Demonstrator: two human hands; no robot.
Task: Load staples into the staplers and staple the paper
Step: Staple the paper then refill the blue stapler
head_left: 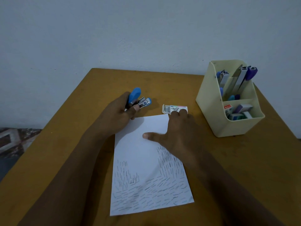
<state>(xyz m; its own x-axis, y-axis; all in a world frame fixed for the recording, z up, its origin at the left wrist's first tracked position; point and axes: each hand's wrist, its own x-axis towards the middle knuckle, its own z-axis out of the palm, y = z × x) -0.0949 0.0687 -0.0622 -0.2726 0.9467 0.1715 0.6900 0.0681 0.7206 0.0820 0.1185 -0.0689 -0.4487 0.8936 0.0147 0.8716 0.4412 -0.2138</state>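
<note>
Left hand [119, 111] grips the opened blue plastic stapler [138, 100], clear of the white stapled paper sheet [146, 168]. Right hand [179, 136], fingers straight, touches the small open cardboard staple box [175, 108].

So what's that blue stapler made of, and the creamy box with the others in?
The blue stapler in the left hand looks like smooth plastic on its blue parts, with a shiny silvery middle that is probably metal. The cream holder looks like matte plastic: one even colour, thin walls, rounded corners. Only a guess by sight.
</note>
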